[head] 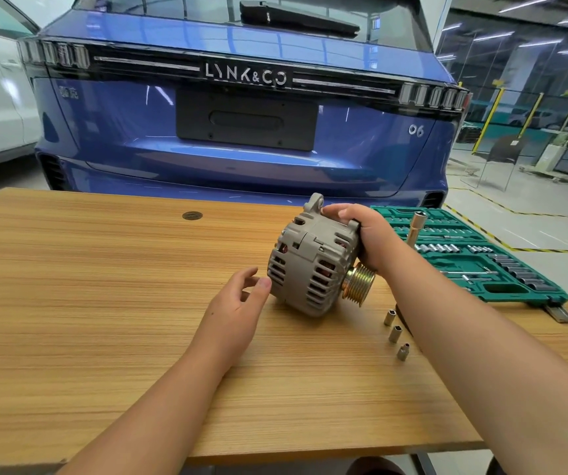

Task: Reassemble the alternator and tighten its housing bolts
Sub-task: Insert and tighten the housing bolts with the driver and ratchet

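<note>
Alternator (311,260): tilted on table (104,303), pulley (357,283) aimed near-right.
Right hand (366,234): gripped round alternator's far rim.
Left hand (238,303): relaxed, fingers spread, beside housing.

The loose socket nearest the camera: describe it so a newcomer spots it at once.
On the wooden table, just right of the alternator, three small loose sockets lie in a row. The nearest socket ends that row, beside the right forearm, and looks the shortest.

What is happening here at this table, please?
A person is working on an alternator on a wooden table behind a blue car. The right hand grips the housing from the far side, and the left hand is open beside it. Three loose sockets lie nearby, and a green socket set is open on the right.
</note>
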